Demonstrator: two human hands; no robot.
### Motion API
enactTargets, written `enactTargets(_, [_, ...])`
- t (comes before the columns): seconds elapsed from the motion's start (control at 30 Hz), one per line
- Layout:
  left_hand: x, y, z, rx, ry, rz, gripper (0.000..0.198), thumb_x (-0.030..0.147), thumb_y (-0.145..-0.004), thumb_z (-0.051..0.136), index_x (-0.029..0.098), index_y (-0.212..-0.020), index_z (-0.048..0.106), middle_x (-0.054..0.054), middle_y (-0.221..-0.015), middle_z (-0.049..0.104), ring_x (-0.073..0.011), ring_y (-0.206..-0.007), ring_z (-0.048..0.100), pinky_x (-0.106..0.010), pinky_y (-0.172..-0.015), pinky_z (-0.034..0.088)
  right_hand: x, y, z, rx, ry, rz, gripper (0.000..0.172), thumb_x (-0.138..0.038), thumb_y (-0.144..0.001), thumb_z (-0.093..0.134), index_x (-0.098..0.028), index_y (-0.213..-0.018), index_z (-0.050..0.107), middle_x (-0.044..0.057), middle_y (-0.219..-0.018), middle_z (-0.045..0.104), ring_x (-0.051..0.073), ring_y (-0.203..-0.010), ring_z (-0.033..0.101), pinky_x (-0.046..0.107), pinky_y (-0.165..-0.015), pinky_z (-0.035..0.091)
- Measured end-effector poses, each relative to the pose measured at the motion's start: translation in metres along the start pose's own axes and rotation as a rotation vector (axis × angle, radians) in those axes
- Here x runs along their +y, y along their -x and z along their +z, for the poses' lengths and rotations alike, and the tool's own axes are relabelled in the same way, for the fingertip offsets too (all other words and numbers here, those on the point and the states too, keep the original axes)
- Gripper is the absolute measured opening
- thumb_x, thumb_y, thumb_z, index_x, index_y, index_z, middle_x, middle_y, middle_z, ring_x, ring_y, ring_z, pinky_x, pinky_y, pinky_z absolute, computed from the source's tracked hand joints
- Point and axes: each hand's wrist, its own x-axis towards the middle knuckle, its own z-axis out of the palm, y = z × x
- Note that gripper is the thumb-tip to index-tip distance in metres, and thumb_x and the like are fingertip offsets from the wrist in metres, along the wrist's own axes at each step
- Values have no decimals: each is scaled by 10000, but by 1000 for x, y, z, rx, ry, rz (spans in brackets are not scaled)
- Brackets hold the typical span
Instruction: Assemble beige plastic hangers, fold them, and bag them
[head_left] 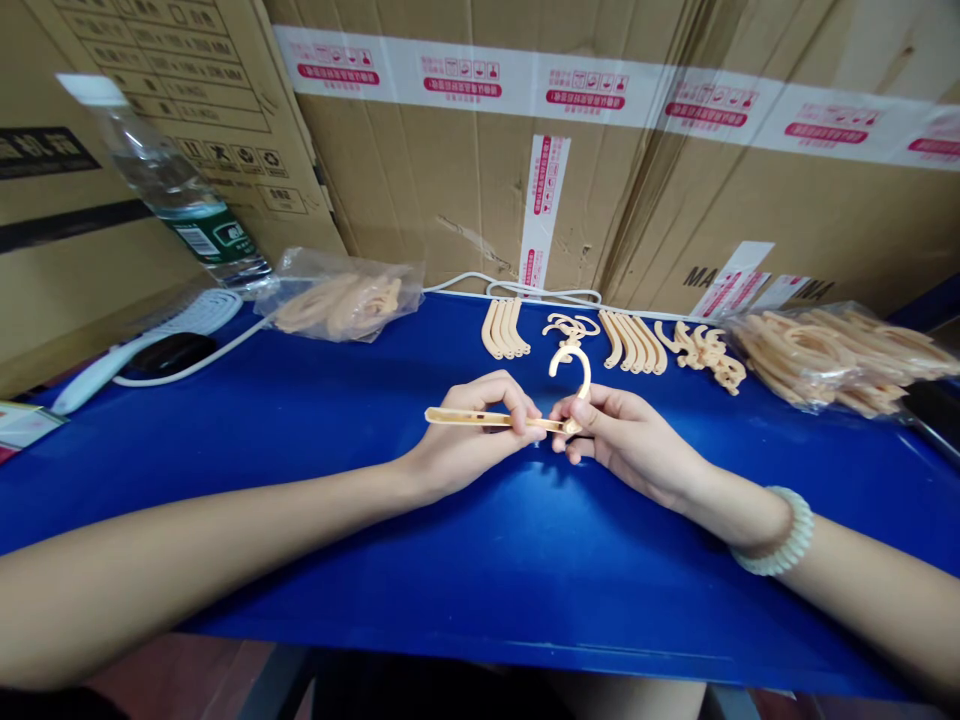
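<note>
Over the middle of the blue table, my left hand (472,430) pinches a slim beige plastic hanger arm (454,416) that points out to the left. In my right hand (626,430) a beige plastic hanger hook (577,360) stands with its curve upward. The arm's right end meets the base of the hook between my fingertips; whether they are locked together I cannot tell. Behind my hands lie a row of hanger arms (506,328), a few loose hooks (571,328), a second row of arms (634,342) and a heap of hooks (701,350).
Bags of beige parts lie at the left (337,300) and right (840,350). A water bottle (172,190) leans at the back left, near a white fan-like device (135,350) and a black oval object (174,352). A white cable (517,290) runs along cardboard boxes (420,190).
</note>
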Motion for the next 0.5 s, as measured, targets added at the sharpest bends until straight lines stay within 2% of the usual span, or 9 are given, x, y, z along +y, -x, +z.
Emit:
enactTargets(0.2, [0, -1, 2, -5, 19, -10, 252, 154, -759, 760, 170, -597, 567, -18, -764, 676, -148, -757, 678, -275, -711, 554, 4, 1, 4, 47, 51, -45, 346, -418, -788, 839, -182, -804, 586, 5, -687, 677, 125, -603, 652, 248, -553, 516])
enactTargets(0.37, [-1, -1, 2, -9, 13, -29, 254, 164, -755, 760, 169, -597, 561, -14, -748, 662, -147, -745, 684, -258, -682, 546, 9, 3, 9, 108, 134, -100, 320, -428, -848, 764, -204, -811, 539, 2, -621, 676, 117, -542, 610, 242, -524, 467])
enactTargets(0.5, [-1, 0, 3, -3, -15, -64, 256, 213, -744, 783, 168, -616, 566, 0, -712, 634, -122, -666, 640, -225, -600, 504, 10, 3, 13, 140, 181, -140, 320, -431, -847, 760, -215, -803, 528, -15, -585, 663, 109, -503, 578, 236, -506, 455])
